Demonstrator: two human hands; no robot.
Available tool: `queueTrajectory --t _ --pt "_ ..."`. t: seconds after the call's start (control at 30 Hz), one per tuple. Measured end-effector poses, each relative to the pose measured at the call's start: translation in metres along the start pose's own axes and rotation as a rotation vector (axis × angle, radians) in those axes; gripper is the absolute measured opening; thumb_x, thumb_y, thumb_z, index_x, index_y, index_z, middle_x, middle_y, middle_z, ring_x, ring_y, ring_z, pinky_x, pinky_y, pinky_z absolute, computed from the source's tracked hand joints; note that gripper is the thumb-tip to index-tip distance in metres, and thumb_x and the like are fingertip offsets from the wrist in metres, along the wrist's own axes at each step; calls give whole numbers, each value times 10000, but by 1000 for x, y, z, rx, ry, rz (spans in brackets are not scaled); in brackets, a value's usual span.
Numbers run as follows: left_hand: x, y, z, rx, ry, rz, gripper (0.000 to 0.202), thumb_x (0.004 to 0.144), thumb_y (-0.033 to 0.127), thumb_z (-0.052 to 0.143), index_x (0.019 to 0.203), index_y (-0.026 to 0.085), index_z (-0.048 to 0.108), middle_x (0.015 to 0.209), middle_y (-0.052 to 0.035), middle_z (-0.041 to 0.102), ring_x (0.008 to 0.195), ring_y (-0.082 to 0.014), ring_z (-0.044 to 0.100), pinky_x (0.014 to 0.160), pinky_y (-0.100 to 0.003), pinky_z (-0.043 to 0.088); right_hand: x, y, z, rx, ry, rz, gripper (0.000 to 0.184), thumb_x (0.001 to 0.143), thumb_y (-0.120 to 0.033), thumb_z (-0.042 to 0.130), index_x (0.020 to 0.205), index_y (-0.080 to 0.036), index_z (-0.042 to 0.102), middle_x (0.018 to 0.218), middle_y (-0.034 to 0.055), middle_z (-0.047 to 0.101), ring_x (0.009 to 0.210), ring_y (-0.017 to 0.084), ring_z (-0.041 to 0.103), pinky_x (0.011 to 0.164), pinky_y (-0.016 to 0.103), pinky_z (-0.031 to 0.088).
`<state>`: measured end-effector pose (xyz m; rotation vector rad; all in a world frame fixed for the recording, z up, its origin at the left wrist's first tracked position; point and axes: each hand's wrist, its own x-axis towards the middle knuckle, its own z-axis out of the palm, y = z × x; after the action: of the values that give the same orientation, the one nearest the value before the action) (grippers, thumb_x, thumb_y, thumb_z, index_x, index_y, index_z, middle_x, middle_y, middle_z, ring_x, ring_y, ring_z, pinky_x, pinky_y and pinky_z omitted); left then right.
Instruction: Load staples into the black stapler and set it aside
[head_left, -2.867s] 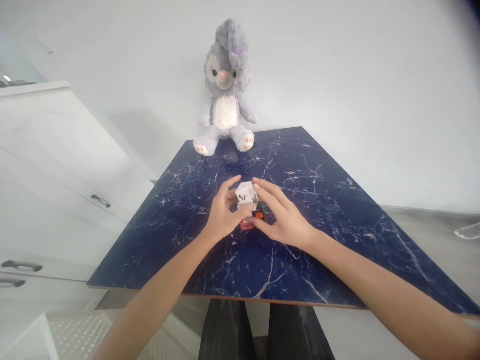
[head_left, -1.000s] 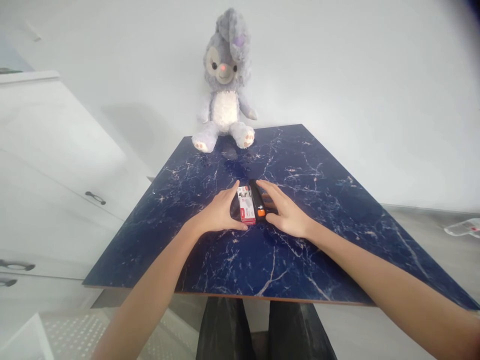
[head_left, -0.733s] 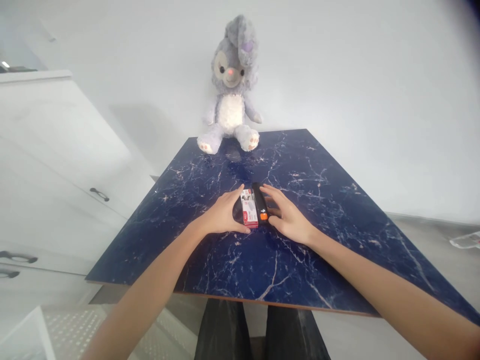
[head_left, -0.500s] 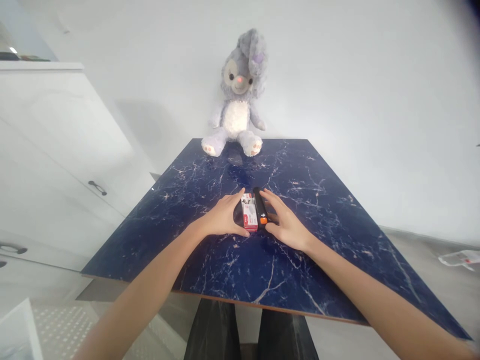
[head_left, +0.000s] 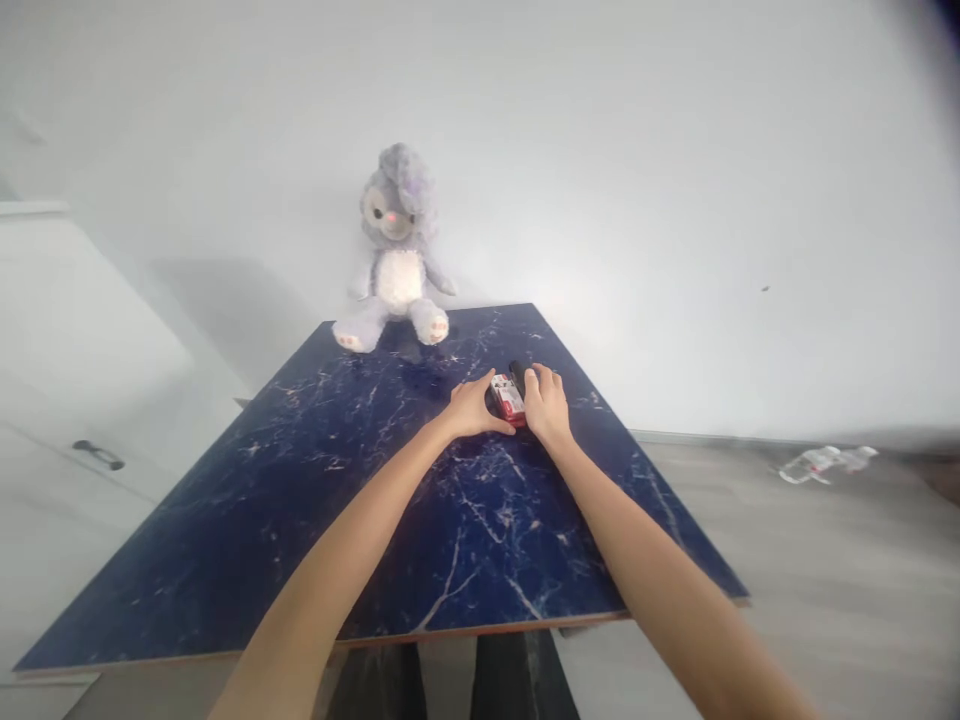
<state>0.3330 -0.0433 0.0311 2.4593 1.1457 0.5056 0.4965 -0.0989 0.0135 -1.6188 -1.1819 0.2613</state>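
A small red-and-white box rests on the blue marbled table, between my two hands. My left hand curves around its left side, with the thumb at the near end and the index finger at the far end. Something dark shows between that palm and the box; I cannot make it out. Along the box's right side lies a narrow black object, mostly covered by my right hand. The right fingers are bent over it, and its orange end is hidden.
A grey plush rabbit sits at the table's far edge, against the white wall. White cabinet doors with a dark handle stand at left. A clear and white plastic item lies on the floor at right.
My view has swung to the right, so the plush rabbit sits farther left. The right hand has closed over the black object, hiding its orange end. The left hand keeps around the box.
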Motion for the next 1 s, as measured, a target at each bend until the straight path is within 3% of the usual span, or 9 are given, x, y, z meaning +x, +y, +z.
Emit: queueTrajectory --t 0.17,0.33,0.4,0.47,0.53,0.63,0.73,0.87,1.0 --pt "66 34 37 -1 -56 43 1346 503 683 844 1589 147 259 1555 -205 435 1443 -405 388 1186 -491 248 41 40 -27 -15 256 144 541 1007 -487 233 1201 -162 619 1193 216 646 1148 358 581 979 494 413" --pt "62 37 51 54 34 81 1313 565 744 790 1593 147 233 1630 -217 283 1503 -408 249 1198 -500 190 47 46 -35 -34 374 169 584 1018 -434 125 1210 -132 586 1200 260 612 1157 380 549 974 505 377" --pt "47 35 50 80 156 104 1078 694 739 715 1532 156 370 1595 -206 358 1467 -383 314 1162 -484 243 43 41 -36 -37 441 96 547 1024 -417 138 1198 -143 578 1220 250 598 1171 370 524 994 497 357" --pt "31 32 44 124 301 132 614 908 644 537 1281 163 619 1377 -177 594 1303 -321 493 1074 -451 327 37 36 -37 -42 501 -11 479 1029 -410 182 1141 -167 579 1168 228 606 1127 353 521 984 489 351" --pt "13 24 36 204 402 139 487 1026 489 364 885 171 705 977 -131 708 1038 -262 591 955 -416 375 31 30 -37 -59 511 -113 382 1027 -399 254 1054 -193 575 1081 198 616 1059 336 524 955 481 349" --pt "-20 -1 14 340 425 76 531 1013 393 385 564 192 586 649 -85 618 832 -232 562 864 -386 368 22 23 -36 -109 457 -224 253 1007 -344 343 935 -216 549 959 149 629 957 314 518 902 468 337" --pt "-61 -43 -20 379 407 -69 480 939 334 455 483 199 514 591 -58 594 734 -206 543 791 -338 355 12 14 -32 -177 395 -340 179 974 -288 402 880 -222 539 814 93 626 863 289 501 851 443 322" --pt "-113 -102 -72 379 461 -232 426 852 268 472 436 199 410 465 -18 442 539 -163 414 614 -304 272 -10 -4 -16 -253 263 -598 177 932 -262 488 759 -232 515 665 32 563 795 250 482 826 406 319" --pt "-133 -132 -96 351 517 -331 335 805 212 441 475 205 383 473 1 386 515 -142 309 570 -304 201 -32 -26 16 -315 45 -853 264 927 -257 521 667 -225 489 661 27 560 767 211 469 814 361 342"
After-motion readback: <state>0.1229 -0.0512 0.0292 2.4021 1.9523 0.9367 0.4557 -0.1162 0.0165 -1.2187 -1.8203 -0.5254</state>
